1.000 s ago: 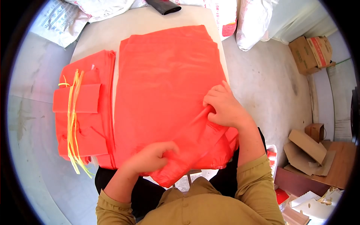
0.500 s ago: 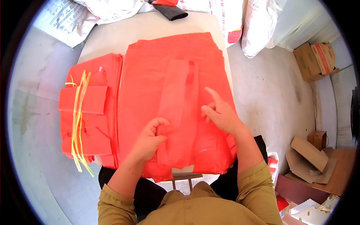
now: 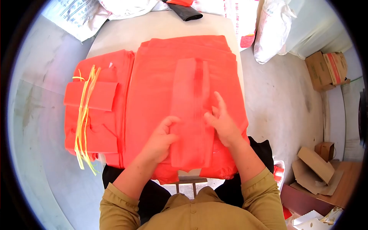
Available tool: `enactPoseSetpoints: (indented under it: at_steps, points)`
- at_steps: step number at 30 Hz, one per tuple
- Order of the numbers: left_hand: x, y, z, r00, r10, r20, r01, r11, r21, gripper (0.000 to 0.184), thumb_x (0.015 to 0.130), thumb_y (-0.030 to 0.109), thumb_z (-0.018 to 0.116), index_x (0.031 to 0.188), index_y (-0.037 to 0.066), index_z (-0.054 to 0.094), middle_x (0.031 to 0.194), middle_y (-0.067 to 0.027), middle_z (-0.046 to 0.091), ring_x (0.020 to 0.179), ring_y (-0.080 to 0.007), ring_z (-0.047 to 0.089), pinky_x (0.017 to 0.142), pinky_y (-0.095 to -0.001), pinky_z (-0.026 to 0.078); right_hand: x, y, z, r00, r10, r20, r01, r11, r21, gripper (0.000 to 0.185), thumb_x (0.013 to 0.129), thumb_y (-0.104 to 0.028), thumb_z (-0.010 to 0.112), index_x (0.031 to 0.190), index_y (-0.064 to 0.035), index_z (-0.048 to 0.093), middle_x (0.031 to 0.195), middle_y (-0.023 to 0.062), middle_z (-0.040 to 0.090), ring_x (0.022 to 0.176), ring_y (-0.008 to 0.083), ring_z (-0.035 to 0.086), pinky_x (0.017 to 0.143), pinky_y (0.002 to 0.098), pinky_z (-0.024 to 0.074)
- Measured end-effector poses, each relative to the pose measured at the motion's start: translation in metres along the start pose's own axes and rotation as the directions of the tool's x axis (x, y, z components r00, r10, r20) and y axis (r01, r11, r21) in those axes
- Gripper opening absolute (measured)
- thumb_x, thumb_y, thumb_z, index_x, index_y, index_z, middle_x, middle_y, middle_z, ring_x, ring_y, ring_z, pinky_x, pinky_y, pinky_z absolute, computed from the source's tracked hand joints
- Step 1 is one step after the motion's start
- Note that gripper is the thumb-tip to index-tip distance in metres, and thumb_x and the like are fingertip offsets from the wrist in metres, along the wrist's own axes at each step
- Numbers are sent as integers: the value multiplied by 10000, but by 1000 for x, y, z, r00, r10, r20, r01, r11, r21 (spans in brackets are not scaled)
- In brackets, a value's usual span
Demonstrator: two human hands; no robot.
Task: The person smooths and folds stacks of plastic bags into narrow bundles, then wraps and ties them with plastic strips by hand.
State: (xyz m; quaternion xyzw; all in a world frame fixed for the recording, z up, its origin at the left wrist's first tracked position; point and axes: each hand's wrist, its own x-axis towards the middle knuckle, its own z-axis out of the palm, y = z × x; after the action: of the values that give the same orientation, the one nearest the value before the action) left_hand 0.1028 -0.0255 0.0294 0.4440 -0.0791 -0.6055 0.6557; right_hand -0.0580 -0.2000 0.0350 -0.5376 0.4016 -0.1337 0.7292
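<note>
A long folded bundle of thin red plastic, which looks like bags (image 3: 188, 111), lies lengthwise on a broad stack of red plastic sheets or bags (image 3: 149, 84). At the bundle's left edge is my left hand (image 3: 163, 138), thumb and curved fingers apart; whether it touches the plastic I cannot tell. My right hand (image 3: 225, 128) is on the other side, its index finger stretched forward and its thumb close to the bundle's right edge. Neither hand holds anything visible. A smaller red pile (image 3: 96, 122) sits to the left, with yellow plastic ties (image 3: 85, 115) lying across it.
All this rests on a pale table (image 3: 130, 28). White printed sacks (image 3: 78, 17) and a dark roll-like item (image 3: 186, 12) are at the far edge. Another white sack (image 3: 274, 30) stands at the right. Cardboard boxes (image 3: 324, 71) and an opened carton (image 3: 316, 168) are on the right side.
The view has shifted, so the table's contents appear further right. My right hand has come closer to the folded bundle; my left hand stays beside its left edge.
</note>
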Motion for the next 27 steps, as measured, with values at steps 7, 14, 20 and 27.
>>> enactPoseSetpoints:
  at_steps: [7, 14, 20, 27]
  points:
    - [0, -11, -11, 990, -134, 50, 112, 944, 312, 440, 918, -133, 552, 1304, 75, 571, 1311, -62, 610, 1123, -162, 655, 959, -308, 556, 0, 22, 17, 953, -294, 76, 303, 904, -301, 1022, 842, -68, 793, 1669, -52, 192, 1680, 172, 287, 1538, 291, 324, 1234, 423, 339]
    - [-1, -6, -32, 937, 345, 53, -293, 692, 660, 324, 940, 54, 668, 1262, 62, 628, 1263, -95, 625, 1138, -218, 638, 965, -361, 529, 2, 20, 19, 970, -243, 8, 239, 947, -214, 973, 805, 18, 747, 1648, -68, 268, 1621, 165, 375, 1467, 278, 418, 1166, 405, 437]
    - [-27, 58, -92, 519, 846, 121, -8, -137, 991, 451, 871, 168, 757, 1291, 70, 626, 1287, -185, 620, 1247, -396, 577, 1039, -450, 510, -6, 9, 27, 976, -217, 6, 215, 962, -170, 926, 810, 22, 711, 1634, -55, 295, 1617, 168, 375, 1459, 283, 427, 1171, 403, 427]
    - [-89, 120, -176, 482, 845, -232, 605, -129, 786, 454, 918, 269, 719, 1301, 35, 655, 1407, -164, 581, 1242, -371, 541, 1121, -435, 432, -7, 6, 31, 976, -216, 10, 214, 962, -171, 929, 821, 34, 672, 1651, -72, 267, 1652, 157, 336, 1484, 278, 398, 1179, 408, 418]
